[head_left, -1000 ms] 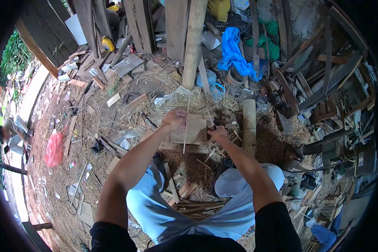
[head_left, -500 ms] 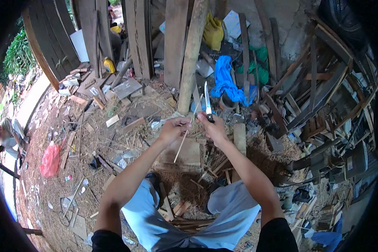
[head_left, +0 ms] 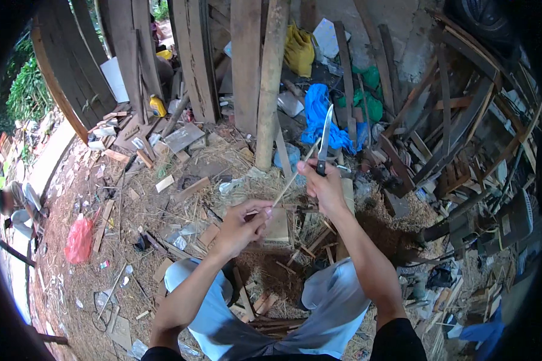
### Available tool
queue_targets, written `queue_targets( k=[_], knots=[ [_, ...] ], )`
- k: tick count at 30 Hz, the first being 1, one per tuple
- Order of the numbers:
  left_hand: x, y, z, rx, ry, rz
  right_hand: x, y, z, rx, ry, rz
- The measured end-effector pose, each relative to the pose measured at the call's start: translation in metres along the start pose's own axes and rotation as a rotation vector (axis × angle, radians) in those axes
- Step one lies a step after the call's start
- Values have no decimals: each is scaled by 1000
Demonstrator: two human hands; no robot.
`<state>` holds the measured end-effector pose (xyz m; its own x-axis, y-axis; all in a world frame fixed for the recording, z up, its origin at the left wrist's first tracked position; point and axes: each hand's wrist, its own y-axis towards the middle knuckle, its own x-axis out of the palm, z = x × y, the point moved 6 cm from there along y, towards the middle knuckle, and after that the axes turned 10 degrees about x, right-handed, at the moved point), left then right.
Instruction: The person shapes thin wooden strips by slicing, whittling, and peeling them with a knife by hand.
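A thin pale stick (head_left: 285,190) slants up and to the right between both hands. My left hand (head_left: 242,227) pinches its lower end between thumb and fingers. My right hand (head_left: 328,188) is wrapped round the black handle of a knife (head_left: 326,135), whose blade points up. The right thumb and forefinger lie near the upper part of the stick, beside the knife handle. Below the hands, a flat wooden block (head_left: 277,227) rests on the ground between the knees, partly covered by my left hand.
A wooden post (head_left: 270,90) stands ahead, with a blue plastic bag (head_left: 319,117) to its right. A red plastic bag (head_left: 79,240) lies at left, near a crouching person (head_left: 21,201). Stacked timber frames (head_left: 451,138) fill the right side. Wood scraps litter the ground.
The knife has come up from low beside the block and now points upward. My right hand has moved up and right; the stick has swung from nearly upright to a rightward slant.
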<state>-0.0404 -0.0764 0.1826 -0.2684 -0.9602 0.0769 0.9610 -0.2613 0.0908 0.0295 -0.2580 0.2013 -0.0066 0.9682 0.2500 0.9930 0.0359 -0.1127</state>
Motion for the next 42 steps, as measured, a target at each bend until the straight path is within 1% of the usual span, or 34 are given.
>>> queue_targets(
  k=[1,2,4,6,8,10,13,16,26,30,34,42],
  knots=[
    [3,-2,1,49,5,5,-1,0,2,-2,-32,8],
    [5,-4,0,40,0,1,0,0,4,-5,-62,14],
    [4,-7,0,80,130,36,2,0,5,-24,-125,52],
    [6,-10,1,65,123,62,7,-4,-1,-126,-209,64],
    [7,-13,2,50,120,89,10,-7,-2,-119,-203,63],
    [6,-15,4,67,79,113,12,-6,-1,-162,-181,46],
    [5,-18,9,67,66,125,14,-9,1,-93,-125,-5],
    [5,-18,9,66,52,145,16,-11,-1,-84,-64,-53],
    [4,-19,7,65,26,142,18,-13,-4,-108,-85,-65],
    [5,-19,9,80,59,138,15,-12,2,-78,-116,-61],
    [7,-19,8,86,83,97,17,-15,-3,-100,-122,-33],
    [9,-19,11,86,136,85,16,-14,-2,-94,-152,-9]
  ],
)
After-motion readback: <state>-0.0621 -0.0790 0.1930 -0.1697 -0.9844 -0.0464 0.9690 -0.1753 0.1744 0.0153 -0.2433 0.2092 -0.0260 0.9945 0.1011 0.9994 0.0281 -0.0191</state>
